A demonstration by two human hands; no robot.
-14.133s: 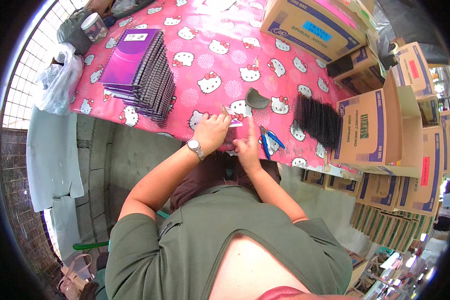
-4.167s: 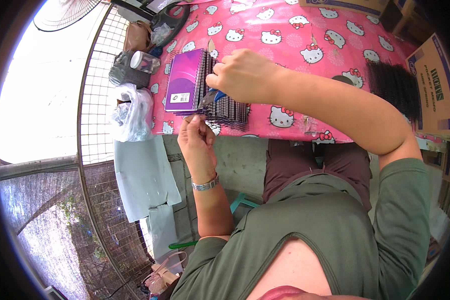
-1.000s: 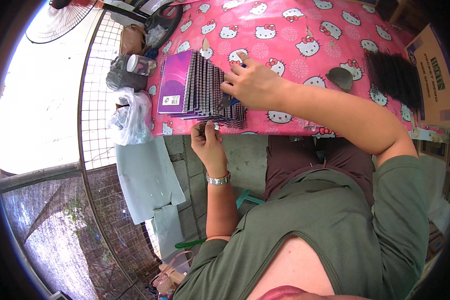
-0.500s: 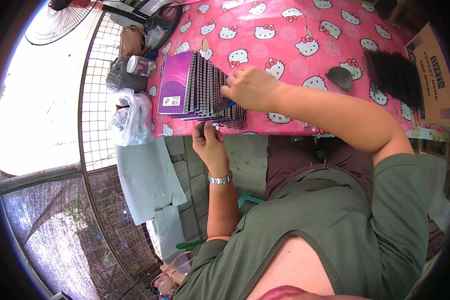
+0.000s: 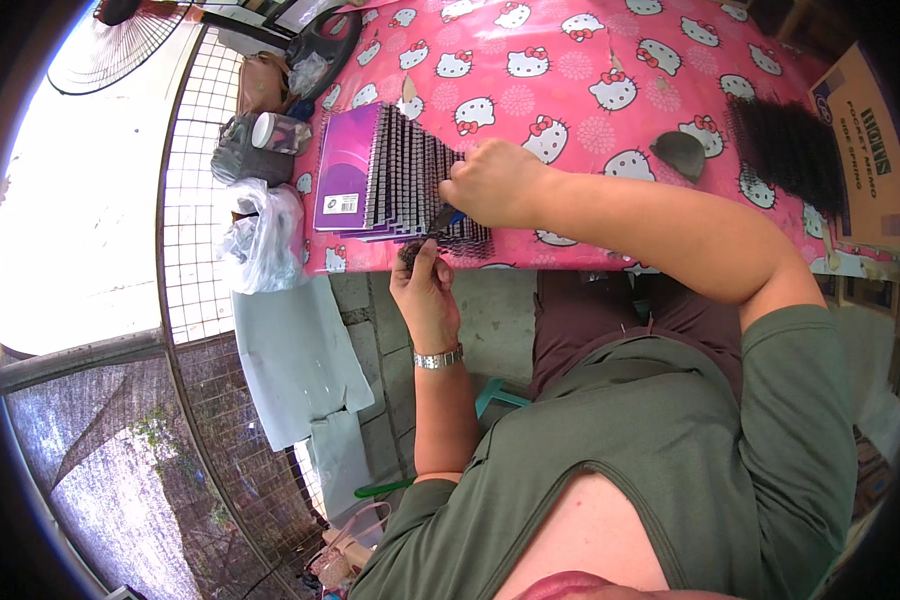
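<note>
A fanned stack of purple spiral notebooks (image 5: 344,160) lies near the table's left end, its black wire bindings (image 5: 410,165) overlapping toward the right. My right hand (image 5: 495,185) is closed around a blue-handled tool (image 5: 452,217) that looks like pliers; its dark jaws point down-left at the bindings' near ends. Just off the table's front edge, my left hand (image 5: 426,290) pinches a dark bundle (image 5: 410,253), probably black wire coils, with the thumb up by the tool's tip. My fingers partly hide the bundle, and the right hand covers most of the handle.
A pink patterned cloth (image 5: 530,100) covers the table. Toward the right are a dark rounded piece (image 5: 678,155), a heap of black wire spirals (image 5: 785,155) and a cardboard box (image 5: 870,150). Along the left edge sit a plastic bag (image 5: 262,235), a white-lidded jar (image 5: 278,133) and a fan (image 5: 115,40).
My left hand has risen slightly and moved a little right, bringing its thumb closer to the tool's tip. The right hand has barely shifted, still gripping the tool.
</note>
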